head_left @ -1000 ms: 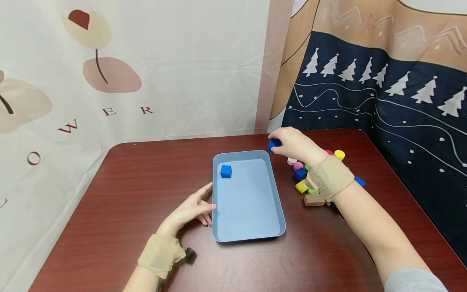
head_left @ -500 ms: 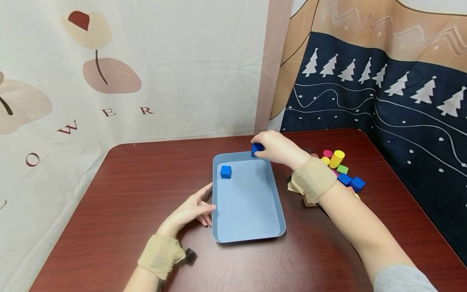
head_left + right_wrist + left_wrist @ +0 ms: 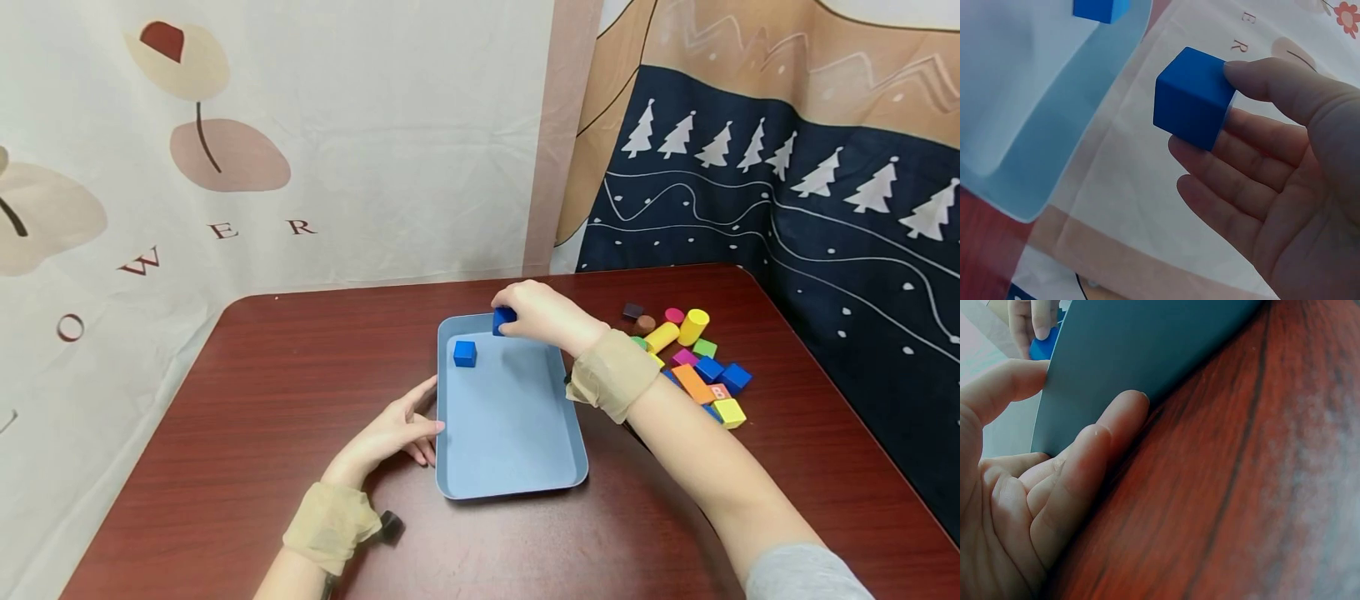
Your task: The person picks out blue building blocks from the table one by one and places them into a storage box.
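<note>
My right hand [image 3: 551, 317] pinches a blue cube [image 3: 1194, 98] between thumb and fingertips, over the far end of a blue-grey tray [image 3: 517, 433]. In the right wrist view the cube's faces show plainly, held above the tray's rim. A second blue cube [image 3: 464, 354] sits inside the tray near its far left corner. At the tray's left side is my left hand [image 3: 393, 432], its thumb at the rim and its other fingers [image 3: 1124, 415] loosely bent along the outer wall.
Right of the tray, on the dark red wooden table [image 3: 300, 375], lies a loose pile of coloured blocks, among them a yellow cylinder [image 3: 693, 327], an orange block [image 3: 693, 384] and a blue block [image 3: 734, 378]. The right forearm hides part of the pile. Printed cloths hang behind.
My right hand has carried the blue cube leftward, from beyond the tray's far right corner to over its far end. More of the block pile shows now. The left hand and tray have stayed put.
</note>
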